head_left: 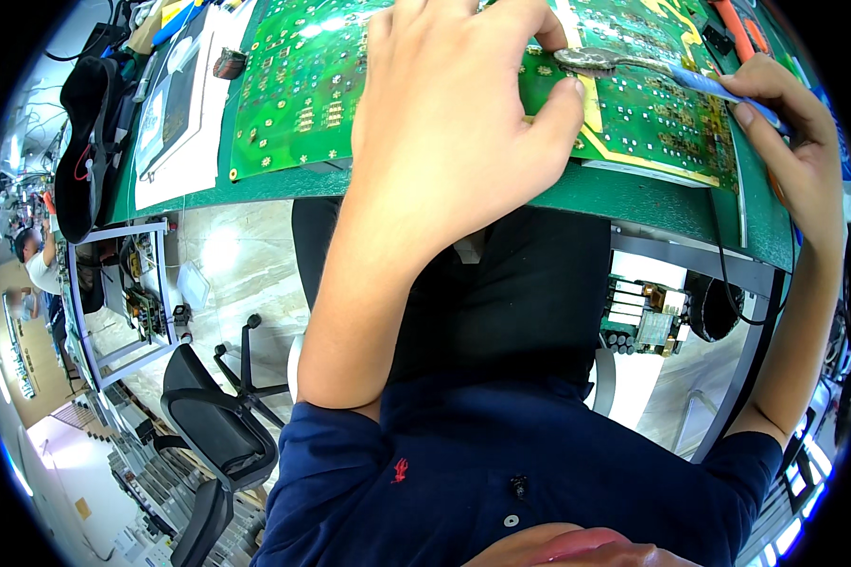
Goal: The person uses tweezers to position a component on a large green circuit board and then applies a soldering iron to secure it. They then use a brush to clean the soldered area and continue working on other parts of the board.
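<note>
A large green circuit board [293,123], with solder points and yellow tracks, lies on the green table in front of me. My left hand [454,104] rests over its middle, fingers stretched away from me and partly cut off by the top edge of the picture. Its thumb stands apart from the index finger, which bends toward the brush head. In my right hand [794,132], a toothbrush [638,64] with a blue handle is pinched between thumb and fingers. The toothbrush's dark bristles face down at the board, close to my left fingertips; whether they touch it I cannot tell.
White paper with a dark flat panel [175,94] lies left of the board, beside a black curved object [87,142]. Orange-handled tools [733,26] lie at the far right. A black cable [723,246] hangs from the table's right side. A black office chair [213,416] stands behind left.
</note>
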A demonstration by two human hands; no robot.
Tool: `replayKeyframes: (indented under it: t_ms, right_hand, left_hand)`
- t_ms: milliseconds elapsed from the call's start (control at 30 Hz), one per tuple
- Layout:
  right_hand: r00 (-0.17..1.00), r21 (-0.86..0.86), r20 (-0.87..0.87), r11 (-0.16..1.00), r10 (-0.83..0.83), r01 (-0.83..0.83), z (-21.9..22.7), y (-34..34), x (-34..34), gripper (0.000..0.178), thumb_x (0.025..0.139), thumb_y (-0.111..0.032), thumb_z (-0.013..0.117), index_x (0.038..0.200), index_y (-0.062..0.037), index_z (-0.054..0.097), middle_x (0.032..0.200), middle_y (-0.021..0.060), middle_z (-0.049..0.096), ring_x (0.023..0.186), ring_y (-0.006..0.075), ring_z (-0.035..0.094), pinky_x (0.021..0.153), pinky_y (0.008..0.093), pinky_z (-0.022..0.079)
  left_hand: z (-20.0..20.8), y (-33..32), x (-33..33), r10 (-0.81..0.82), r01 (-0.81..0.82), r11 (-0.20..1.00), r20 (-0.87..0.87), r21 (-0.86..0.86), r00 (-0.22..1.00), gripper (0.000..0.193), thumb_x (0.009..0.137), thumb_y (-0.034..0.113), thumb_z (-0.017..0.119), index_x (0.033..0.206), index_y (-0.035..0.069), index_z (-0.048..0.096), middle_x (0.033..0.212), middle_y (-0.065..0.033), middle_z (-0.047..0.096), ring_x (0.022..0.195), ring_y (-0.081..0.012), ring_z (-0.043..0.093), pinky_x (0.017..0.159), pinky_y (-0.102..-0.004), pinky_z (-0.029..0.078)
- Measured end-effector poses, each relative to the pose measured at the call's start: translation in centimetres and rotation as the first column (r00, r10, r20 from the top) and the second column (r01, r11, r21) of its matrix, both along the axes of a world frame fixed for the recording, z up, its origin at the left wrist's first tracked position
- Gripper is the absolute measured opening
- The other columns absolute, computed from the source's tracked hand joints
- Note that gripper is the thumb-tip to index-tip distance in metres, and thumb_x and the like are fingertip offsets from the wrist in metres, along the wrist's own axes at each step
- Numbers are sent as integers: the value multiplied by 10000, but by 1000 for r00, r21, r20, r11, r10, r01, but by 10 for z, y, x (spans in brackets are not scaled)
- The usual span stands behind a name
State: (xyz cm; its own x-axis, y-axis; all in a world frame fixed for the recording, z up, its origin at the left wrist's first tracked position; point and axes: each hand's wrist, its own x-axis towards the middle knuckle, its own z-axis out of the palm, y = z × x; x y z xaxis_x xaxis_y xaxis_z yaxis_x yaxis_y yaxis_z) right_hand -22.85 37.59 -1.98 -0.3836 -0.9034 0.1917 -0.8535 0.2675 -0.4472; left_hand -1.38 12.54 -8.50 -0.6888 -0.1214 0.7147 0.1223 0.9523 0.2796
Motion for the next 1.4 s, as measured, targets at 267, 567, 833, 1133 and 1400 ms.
replayKeyframes:
  t_ms: [267, 567, 833, 1133, 1400]
  right_hand:
    - [1000, -8, -17, 1000, -11, 11, 7, -3, 8, 213, 925, -47, 632, 1130, -33, 689, 1137, 71, 661, 1079, 170, 633, 1022, 321, 433]
    - [1000, -6, 4, 1000, 29, -29, 11, -8, 13, 206, 926, -57, 627, 1121, -38, 692, 1133, 71, 663, 1079, 172, 633, 1017, 321, 435]
    - [1000, -7, -11, 1000, 0, -1, 5, -1, 0, 206, 926, -59, 632, 1121, -36, 691, 1138, 72, 670, 1088, 172, 634, 1025, 330, 438]
    - [998, 10, -32, 999, -52, 53, 12, 0, 6, 202, 916, -41, 639, 1109, -39, 696, 1144, 74, 670, 1084, 183, 637, 1023, 333, 442]
    - [998, -23, -58, 999, 33, -35, 10, -6, 9, 203, 922, -56, 642, 1116, -45, 701, 1134, 74, 673, 1075, 178, 642, 1019, 338, 449]
  left_hand:
    - [0, -1, -1, 2, -2, 1000, -6, -4, 1000, 171, 927, 205, 609, 917, 35, 599, 984, -86, 582, 915, -209, 515, 807, -334, 394]
    - [1, 0, 0, 9, -9, 1000, -3, -4, 1000, 173, 938, 203, 598, 908, 32, 594, 960, -81, 579, 895, -198, 512, 792, -326, 394]
    - [0, 0, 0, 9, -9, 1000, -1, -3, 1000, 177, 948, 200, 587, 900, 30, 589, 940, -75, 577, 877, -188, 510, 778, -319, 395]
    - [1, 0, 0, 14, -14, 1000, -3, 0, 1000, 184, 960, 197, 576, 892, 27, 584, 916, -70, 574, 856, -178, 506, 763, -311, 395]
    - [0, 0, 0, 16, -16, 1000, -6, 2, 1000, 191, 970, 195, 566, 884, 24, 580, 895, -65, 572, 838, -168, 504, 750, -304, 396]
